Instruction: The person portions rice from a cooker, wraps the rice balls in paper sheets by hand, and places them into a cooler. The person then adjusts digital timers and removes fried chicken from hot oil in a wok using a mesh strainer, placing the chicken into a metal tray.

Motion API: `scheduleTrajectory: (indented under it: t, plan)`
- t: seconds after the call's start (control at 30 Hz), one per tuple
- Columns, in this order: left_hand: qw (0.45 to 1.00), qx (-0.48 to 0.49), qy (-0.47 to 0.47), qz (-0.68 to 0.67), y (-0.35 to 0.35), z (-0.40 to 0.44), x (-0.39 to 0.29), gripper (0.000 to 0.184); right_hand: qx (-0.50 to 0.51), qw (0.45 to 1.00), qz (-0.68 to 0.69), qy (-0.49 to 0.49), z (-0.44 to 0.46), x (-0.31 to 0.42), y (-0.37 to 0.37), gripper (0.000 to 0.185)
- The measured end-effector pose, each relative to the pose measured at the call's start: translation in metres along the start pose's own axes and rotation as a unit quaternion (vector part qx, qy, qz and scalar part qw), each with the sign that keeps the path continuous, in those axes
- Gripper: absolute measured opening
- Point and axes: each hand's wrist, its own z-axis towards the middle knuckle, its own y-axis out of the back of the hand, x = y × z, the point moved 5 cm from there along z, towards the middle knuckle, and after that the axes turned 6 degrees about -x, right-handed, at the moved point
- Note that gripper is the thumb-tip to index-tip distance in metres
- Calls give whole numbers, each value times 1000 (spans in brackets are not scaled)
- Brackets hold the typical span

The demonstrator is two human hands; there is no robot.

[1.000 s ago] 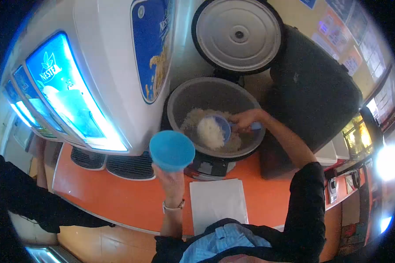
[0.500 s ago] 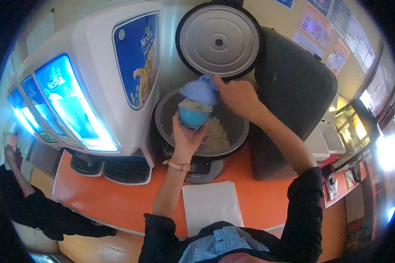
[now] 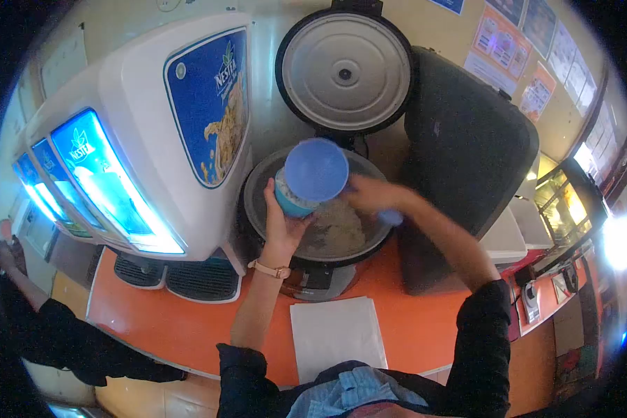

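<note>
My left hand holds a small turquoise bowl with white rice in it, over the open rice cooker. My right hand, slightly blurred, is closed around the handle of a blue rice scoop. The scoop's round face covers much of the bowl's top; whether the two touch I cannot tell. Below both hands, a mound of cooked rice lies inside the cooker. The cooker's metal lid stands raised behind it.
A white drink dispenser stands left of the cooker, and a large black case right of it. White paper sheets lie on the orange counter. Another person's dark sleeve shows at far left.
The scoop has turned so its round face shows over the bowl. My right hand has moved down, and the bowl has shifted slightly left and down.
</note>
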Motion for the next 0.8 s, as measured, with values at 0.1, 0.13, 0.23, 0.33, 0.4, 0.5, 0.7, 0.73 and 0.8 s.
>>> scheduleTrajectory:
  t: [0.1, 0.13, 0.23, 0.33, 0.4, 0.5, 0.7, 0.73, 0.8]
  plan:
    - [998, 59, -14, 12, 0, 2, -5, 60, 142, 971, 64, -181, 7, 0, 16, 57]
    - [998, 53, -10, 12, -1, -2, -4, 60, 138, 968, 72, -198, 6, -4, 11, 57]
    - [999, 44, -14, 30, -7, -5, -9, 61, -6, 995, 57, 83, 23, -16, -16, 51]
    - [998, 54, 4, 41, -1, 1, -11, 60, -214, 940, -86, 251, 29, -28, -22, 49]
    - [998, 56, 8, 30, -2, 2, -11, 59, -126, 984, -32, 122, 16, 6, 4, 49]
    - [999, 19, -23, 35, -9, -4, -16, 58, 113, 980, 101, -132, 9, 14, -3, 58]
    - [998, 25, -63, -18, 16, 12, -22, 55, -34, 999, -18, 3, 8, 4, 3, 49]
    - [998, 22, -64, -20, 20, 12, -24, 55, 14, 996, 55, -75, 0, -4, 6, 49]
    - [995, 8, -73, -69, 26, 14, -33, 54, 65, 980, 119, -143, -4, -13, 1, 50]
